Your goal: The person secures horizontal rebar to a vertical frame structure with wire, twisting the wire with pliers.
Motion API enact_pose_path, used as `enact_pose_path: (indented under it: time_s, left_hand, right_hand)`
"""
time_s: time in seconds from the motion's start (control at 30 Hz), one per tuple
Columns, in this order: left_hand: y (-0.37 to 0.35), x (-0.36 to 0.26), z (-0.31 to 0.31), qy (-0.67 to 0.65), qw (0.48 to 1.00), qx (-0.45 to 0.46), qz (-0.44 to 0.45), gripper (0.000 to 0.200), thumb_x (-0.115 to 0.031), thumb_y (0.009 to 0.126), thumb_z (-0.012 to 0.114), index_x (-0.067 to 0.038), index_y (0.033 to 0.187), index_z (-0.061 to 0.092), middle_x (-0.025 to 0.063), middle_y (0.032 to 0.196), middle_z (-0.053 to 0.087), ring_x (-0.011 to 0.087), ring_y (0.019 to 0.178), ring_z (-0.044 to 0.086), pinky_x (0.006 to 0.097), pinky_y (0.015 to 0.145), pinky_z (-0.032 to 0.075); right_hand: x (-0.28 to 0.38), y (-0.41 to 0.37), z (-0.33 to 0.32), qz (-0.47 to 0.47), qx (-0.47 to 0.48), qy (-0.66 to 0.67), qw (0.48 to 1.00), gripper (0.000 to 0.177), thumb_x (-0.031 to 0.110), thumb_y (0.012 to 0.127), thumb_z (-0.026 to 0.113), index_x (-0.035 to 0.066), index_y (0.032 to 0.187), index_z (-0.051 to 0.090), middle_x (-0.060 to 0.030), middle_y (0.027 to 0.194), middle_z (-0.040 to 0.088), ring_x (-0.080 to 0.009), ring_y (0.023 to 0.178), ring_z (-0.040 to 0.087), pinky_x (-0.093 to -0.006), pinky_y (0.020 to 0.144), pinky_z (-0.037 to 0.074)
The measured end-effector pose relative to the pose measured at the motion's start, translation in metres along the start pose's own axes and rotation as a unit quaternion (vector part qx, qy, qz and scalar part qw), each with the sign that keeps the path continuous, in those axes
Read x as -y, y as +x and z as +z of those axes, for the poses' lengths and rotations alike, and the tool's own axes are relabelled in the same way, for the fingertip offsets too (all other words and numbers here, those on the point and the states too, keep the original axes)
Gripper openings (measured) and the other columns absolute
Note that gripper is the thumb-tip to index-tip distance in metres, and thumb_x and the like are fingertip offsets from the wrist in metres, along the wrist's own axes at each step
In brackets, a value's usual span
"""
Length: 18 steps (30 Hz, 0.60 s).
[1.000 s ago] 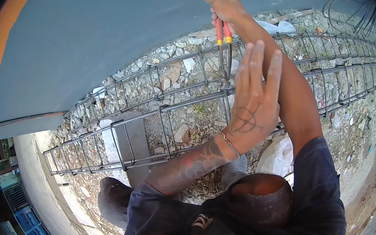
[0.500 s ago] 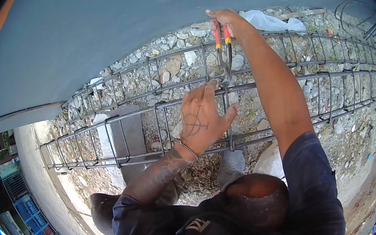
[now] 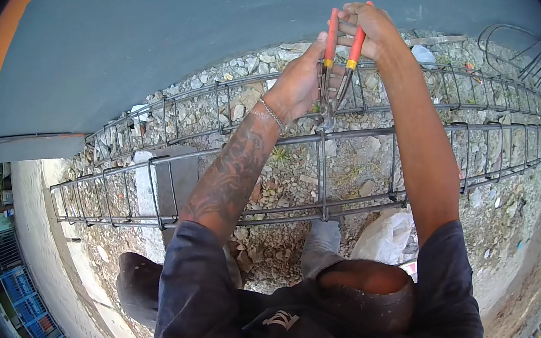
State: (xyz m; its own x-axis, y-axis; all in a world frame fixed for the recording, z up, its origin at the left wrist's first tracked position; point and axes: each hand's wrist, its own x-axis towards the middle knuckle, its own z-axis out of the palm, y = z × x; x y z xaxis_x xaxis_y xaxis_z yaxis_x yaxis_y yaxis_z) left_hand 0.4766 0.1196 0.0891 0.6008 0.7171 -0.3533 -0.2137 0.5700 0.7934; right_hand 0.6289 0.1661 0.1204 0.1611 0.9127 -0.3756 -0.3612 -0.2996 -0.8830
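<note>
My right hand (image 3: 371,27) holds long-handled pliers (image 3: 334,72) with red and yellow grips. The handles are spread apart, and the jaws point down at a bar joint. My left hand (image 3: 308,76) is beside the left handle, its thumb stretched up near the grip; its other fingers lie partly behind the tool, so what they hold is unclear. Below the jaws runs the near steel rebar cage (image 3: 267,143), with rectangular stirrups along it. A second rebar cage (image 3: 239,81) lies behind it, nearer the wall.
A grey wall (image 3: 198,22) borders the far side. Rubble (image 3: 286,187) covers the ground, with a concrete block (image 3: 177,180) under the cages at left. A white plastic bag (image 3: 387,239) lies near my knee. Bent rods (image 3: 525,46) stand at far right.
My left hand has left the near cage's top bar and moved up beside the pliers. The handles have opened wider, and my right hand has shifted right. The near cage appears lower in view.
</note>
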Motion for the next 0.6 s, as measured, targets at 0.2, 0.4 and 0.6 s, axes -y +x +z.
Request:
enact_pose_path:
  time_s: [0.2, 0.4, 0.6]
  left_hand:
    - [0.022, 0.012, -0.001, -0.060, 0.996, 0.069, -0.016, 0.041, -0.044, 0.093, 0.040, -0.004, 0.101, 0.046, 0.0045, 0.079, 0.053, 0.0153, 0.065, 0.057, 0.0317, 0.056, 0.050]
    - [0.028, 0.014, 0.010, -0.027, 0.994, -0.035, -0.103, 0.029, -0.031, 0.094, 0.044, -0.003, 0.088, 0.050, 0.0026, 0.062, 0.050, 0.0143, 0.052, 0.053, 0.0296, 0.049, 0.050]
    - [0.038, 0.018, 0.009, 0.018, 0.991, 0.031, -0.125, 0.025, -0.027, 0.094, 0.042, -0.006, 0.084, 0.049, -0.0006, 0.057, 0.045, 0.0117, 0.046, 0.045, 0.0265, 0.040, 0.039]
  right_hand:
    - [0.013, -0.014, -0.004, 0.007, -0.008, -0.019, 1.000, 0.049, 0.013, 0.085, 0.053, -0.007, 0.125, 0.034, -0.0300, 0.128, 0.035, -0.0436, 0.122, 0.036, -0.0626, 0.090, 0.036]
    - [0.016, -0.016, -0.006, 0.025, -0.032, -0.007, 0.999, 0.050, 0.016, 0.083, 0.057, -0.006, 0.123, 0.037, -0.0282, 0.122, 0.038, -0.0360, 0.119, 0.036, -0.0558, 0.087, 0.039]
    - [0.010, -0.011, -0.013, -0.037, -0.068, -0.189, 0.979, 0.047, 0.030, 0.082, 0.059, -0.003, 0.115, 0.050, -0.0227, 0.123, 0.040, -0.0322, 0.118, 0.035, -0.0566, 0.100, 0.023]
